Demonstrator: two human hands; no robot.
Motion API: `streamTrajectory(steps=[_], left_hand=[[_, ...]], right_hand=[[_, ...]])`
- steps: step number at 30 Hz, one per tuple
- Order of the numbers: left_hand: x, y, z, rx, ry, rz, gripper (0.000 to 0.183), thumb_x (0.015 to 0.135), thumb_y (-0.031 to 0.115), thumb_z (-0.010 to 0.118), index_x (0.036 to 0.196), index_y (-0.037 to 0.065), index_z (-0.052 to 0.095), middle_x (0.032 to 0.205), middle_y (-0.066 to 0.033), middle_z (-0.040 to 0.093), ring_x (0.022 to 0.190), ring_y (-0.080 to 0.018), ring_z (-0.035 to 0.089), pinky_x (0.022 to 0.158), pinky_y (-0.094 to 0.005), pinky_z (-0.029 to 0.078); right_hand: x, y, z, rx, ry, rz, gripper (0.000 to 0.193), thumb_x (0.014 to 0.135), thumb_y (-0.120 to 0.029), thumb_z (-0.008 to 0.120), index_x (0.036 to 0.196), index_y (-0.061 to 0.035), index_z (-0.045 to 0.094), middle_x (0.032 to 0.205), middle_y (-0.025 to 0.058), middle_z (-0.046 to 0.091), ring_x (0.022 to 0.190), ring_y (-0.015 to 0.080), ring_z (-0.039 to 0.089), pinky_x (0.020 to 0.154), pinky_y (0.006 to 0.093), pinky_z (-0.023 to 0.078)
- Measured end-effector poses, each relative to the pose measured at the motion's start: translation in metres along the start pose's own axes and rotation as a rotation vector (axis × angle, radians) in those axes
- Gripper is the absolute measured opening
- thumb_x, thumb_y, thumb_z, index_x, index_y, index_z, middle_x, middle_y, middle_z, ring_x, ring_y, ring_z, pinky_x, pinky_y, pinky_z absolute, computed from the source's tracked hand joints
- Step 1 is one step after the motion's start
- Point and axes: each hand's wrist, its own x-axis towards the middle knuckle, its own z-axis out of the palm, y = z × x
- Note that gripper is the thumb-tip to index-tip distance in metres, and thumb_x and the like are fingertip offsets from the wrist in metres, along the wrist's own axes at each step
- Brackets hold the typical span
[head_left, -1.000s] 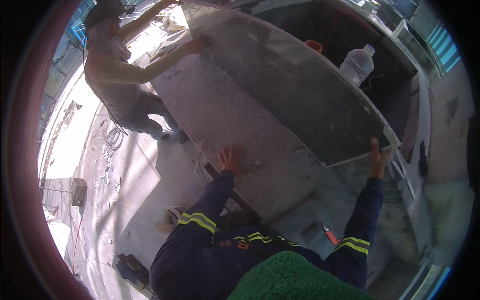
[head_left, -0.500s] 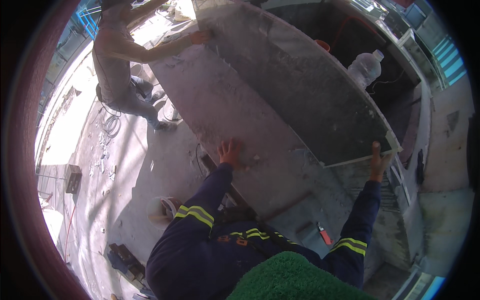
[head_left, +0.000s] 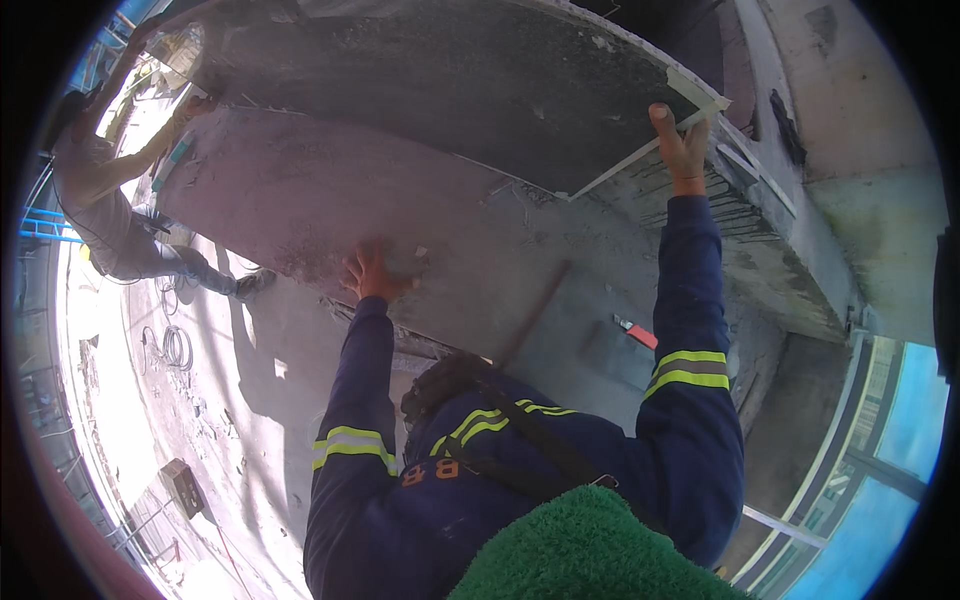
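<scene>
My right hand (head_left: 682, 145) grips the near right corner of a long dark panel (head_left: 430, 80), its thumb on the panel's face. Pale strips line the panel's end edge. The panel stands tilted on edge along a wide dusty slab (head_left: 300, 185). My left hand (head_left: 372, 272) lies on that slab with its fingers spread, apart from the panel. At the panel's far left end, a co-worker's hand (head_left: 197, 106) touches it, the other arm raised. A red-handled cutter (head_left: 637, 331) with a pale tip rests on the grey surface between my arms.
The co-worker (head_left: 100, 200) stands at the far left, beyond the slab. A coil of cable (head_left: 176, 347) and debris lie on the floor. A block (head_left: 181, 488) stands lower left. A concrete ledge (head_left: 790, 265) runs along my right, with a window (head_left: 890, 460) behind it.
My view has swung, so the panel and co-worker appear farther left and higher. My right hand still grips the panel's corner, and my left hand still rests on the slab.
</scene>
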Motion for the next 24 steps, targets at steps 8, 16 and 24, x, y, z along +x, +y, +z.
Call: streamTrajectory(steps=[8,16,24], left_hand=[[0.020,0.129,0.015,-0.136,0.198,0.363,0.062,0.096,0.051,0.073,0.148,0.020,0.065,0.157,-0.0090,0.059,0.148,-0.0292,0.052,0.128,-0.0717,0.012],[0.063,0.236,0.044,-0.057,0.232,0.463,0.052,0.098,0.040,0.071,0.144,0.016,0.068,0.145,-0.0140,0.065,0.137,-0.0354,0.059,0.119,-0.0609,0.038],[0.078,0.253,0.067,-0.027,0.323,0.387,0.036,0.096,0.031,0.070,0.130,0.019,0.076,0.133,-0.0123,0.068,0.129,-0.0338,0.063,0.112,-0.0592,0.044]], right_hand=[[0.004,-0.001,0.004,-0.025,0.016,-0.059,0.053,0.094,-0.046,0.086,0.110,0.0041,0.078,0.081,0.0037,0.074,0.076,0.0134,0.069,0.069,0.0299,0.054],[0.011,-0.008,0.005,-0.048,0.022,-0.173,0.051,0.092,-0.042,0.087,0.115,0.0023,0.080,0.083,0.0072,0.077,0.075,0.0194,0.072,0.071,0.0322,0.056],[0.010,-0.004,0.005,-0.017,0.001,-0.160,0.054,0.091,-0.048,0.087,0.115,0.0002,0.080,0.083,0.0071,0.078,0.075,0.0195,0.073,0.070,0.0330,0.056]])
